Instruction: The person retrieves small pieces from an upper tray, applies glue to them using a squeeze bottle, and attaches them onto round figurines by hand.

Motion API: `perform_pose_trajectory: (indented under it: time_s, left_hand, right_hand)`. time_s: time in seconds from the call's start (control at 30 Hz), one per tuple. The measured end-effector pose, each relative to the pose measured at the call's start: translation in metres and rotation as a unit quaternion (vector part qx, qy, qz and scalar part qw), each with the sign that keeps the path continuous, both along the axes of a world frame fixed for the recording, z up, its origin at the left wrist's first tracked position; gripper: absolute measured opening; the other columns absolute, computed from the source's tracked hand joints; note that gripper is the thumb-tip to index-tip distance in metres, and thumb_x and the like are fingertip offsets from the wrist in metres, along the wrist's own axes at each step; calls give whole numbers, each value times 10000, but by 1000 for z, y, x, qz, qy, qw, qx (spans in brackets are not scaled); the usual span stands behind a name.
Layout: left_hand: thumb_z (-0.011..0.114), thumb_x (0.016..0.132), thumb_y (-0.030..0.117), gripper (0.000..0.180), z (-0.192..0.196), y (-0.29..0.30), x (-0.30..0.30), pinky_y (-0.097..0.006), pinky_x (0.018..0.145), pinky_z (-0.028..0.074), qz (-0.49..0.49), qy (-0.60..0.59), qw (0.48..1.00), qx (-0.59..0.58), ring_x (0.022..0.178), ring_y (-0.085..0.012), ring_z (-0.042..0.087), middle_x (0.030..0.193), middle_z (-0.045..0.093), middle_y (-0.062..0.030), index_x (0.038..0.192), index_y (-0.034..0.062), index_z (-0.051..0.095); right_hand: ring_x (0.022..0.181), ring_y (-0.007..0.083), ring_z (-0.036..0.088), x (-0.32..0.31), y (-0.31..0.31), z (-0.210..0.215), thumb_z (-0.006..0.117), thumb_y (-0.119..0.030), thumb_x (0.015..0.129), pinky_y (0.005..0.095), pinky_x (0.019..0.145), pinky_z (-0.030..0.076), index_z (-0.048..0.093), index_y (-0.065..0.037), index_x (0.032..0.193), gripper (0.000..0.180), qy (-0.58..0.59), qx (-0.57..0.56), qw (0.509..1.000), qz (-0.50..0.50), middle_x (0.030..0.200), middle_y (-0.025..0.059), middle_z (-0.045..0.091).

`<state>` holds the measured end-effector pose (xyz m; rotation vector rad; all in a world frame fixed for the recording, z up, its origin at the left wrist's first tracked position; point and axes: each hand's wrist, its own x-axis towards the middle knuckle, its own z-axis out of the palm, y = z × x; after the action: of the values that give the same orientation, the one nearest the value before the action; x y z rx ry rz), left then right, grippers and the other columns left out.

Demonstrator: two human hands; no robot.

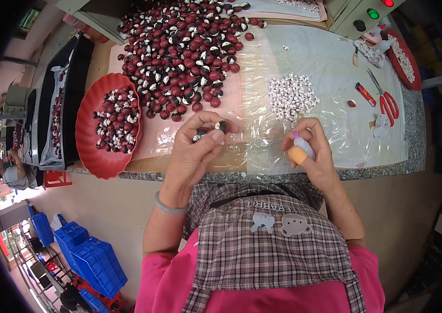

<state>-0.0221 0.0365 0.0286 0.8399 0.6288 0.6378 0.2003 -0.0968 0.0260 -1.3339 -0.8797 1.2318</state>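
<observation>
Between the thumb and fingers of my left hand [196,146] is a small round piece [221,126], black and white on the side that shows. A second dark piece [198,136] seems tucked in the same palm, partly hidden by the fingers. My right hand [316,151] is closed around a small whitish squeeze bottle [305,146] with a purple tip. An orange finger cover [297,155] sits on that hand's thumb. Just beyond the right hand lies a heap of tiny white pieces [292,96]. Farther off spreads a large pile of dark red, black and white balls [189,57].
At the left stands a red scalloped tray [86,138] with red and white pieces in it. Red-handled scissors [388,104] and a small red tube [365,94] lie to the right. Another red tray [408,73] sits at the far right. Blue crates [98,266] stand on the floor.
</observation>
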Motion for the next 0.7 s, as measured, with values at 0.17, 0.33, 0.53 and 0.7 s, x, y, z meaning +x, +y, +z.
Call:
perform_pose_trajectory:
  time_s: [0.17, 0.33, 0.53, 0.7]
  left_hand:
    - [657, 840, 46, 233, -5, -16, 13, -161, 575, 365, -32, -91, 994, -56, 709, -44, 497, 909, 641, -89, 1051, 48, 559]
    - [637, 863, 53, 324, -10, -23, 16, -161, 587, 391, -48, -53, 993, -94, 691, -58, 486, 930, 629, -96, 1179, 39, 565]
    - [609, 882, 54, 286, -13, -30, 24, -151, 579, 379, -86, -117, 979, -140, 672, -50, 457, 946, 630, -94, 1163, 35, 561]
    - [605, 891, 62, 301, -8, -34, 27, -137, 573, 358, -85, -54, 990, -96, 676, -37, 447, 941, 635, -77, 1190, 34, 591]
  right_hand:
    - [769, 101, 529, 2, -1, 4, 580, -66, 888, 207, 598, 423, 459, -45, 1131, 272, 99, 56, 993, 11, 1036, 96, 518]
    - [676, 97, 568, 7, 2, 2, 590, -69, 900, 181, 475, 393, 530, -9, 1115, 231, 57, 119, 991, -19, 1009, 105, 538]
    - [571, 112, 579, 3, 5, 3, 709, -220, 848, 176, 413, 385, 510, -3, 1104, 390, 85, 121, 983, -109, 923, 128, 625]
    - [563, 110, 580, 3, 4, 13, 723, -152, 829, 172, 428, 407, 497, -12, 1139, 409, 81, 106, 979, -151, 939, 159, 652]
